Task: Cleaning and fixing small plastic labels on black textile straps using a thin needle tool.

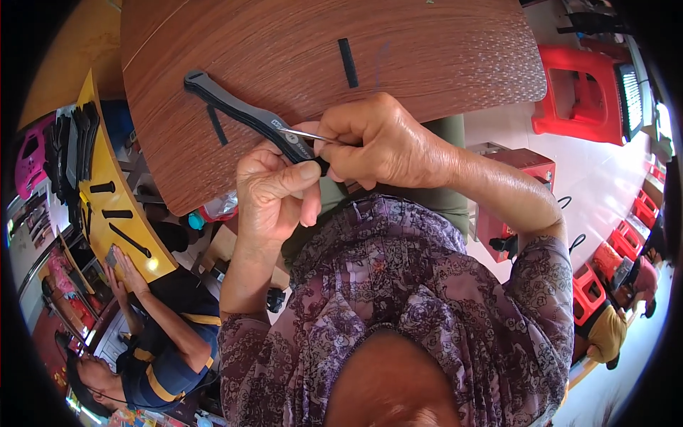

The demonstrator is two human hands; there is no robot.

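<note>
My left hand (pixel 274 186) pinches the near end of a grey and black padded strap (pixel 238 110) between thumb and fingers. From there the strap slants away to the far left over the brown wood-grain table (pixel 441 53). My right hand (pixel 384 146) is closed round a thin, pointed metal tool (pixel 304 134); its handle is hidden in the fist. The tool's tip lies over the strap's light printed marks, close to my left fingers. A short black strip (pixel 347 62) lies farther off on the table, and another dark strip (pixel 217 126) beside the strap.
At the left, a co-worker's hands (pixel 126 270) rest at a yellow table (pixel 153 245) bearing black straps (pixel 85 142). A red plastic stool (pixel 580 92) stands right of my table. Below it is a dark red box (pixel 516 167). Other people sit at the far right.
</note>
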